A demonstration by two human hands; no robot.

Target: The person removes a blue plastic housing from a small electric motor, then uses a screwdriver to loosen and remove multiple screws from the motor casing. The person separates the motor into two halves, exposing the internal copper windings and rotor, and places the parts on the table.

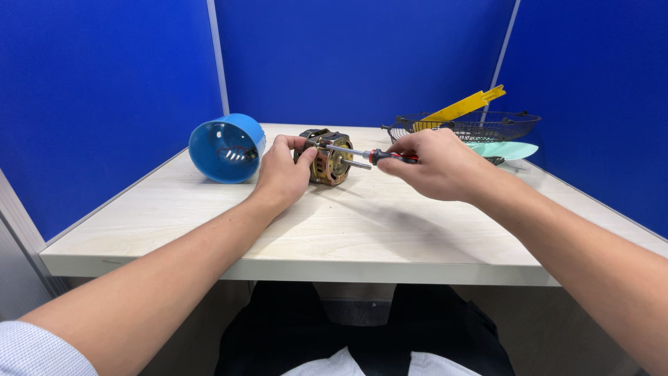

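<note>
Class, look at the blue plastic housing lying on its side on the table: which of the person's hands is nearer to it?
Left. The left hand grips the motor just beside the blue housing; the right hand, holding the screwdriver, is beyond the motor, farther off.

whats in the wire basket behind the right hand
A yellow slotted strip sticks out of the wire basket over its rim. The right hand covers the basket's near-left part, so anything lower inside cannot be seen.

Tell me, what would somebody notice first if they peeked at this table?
Probably the small brass-coloured motor in the middle of the pale table, gripped by the left hand while the right hand points a red-handled screwdriver at it. Next, the bright blue cup-shaped housing lying on its side to the left, and the wire basket with a yellow piece at the back right.
</note>
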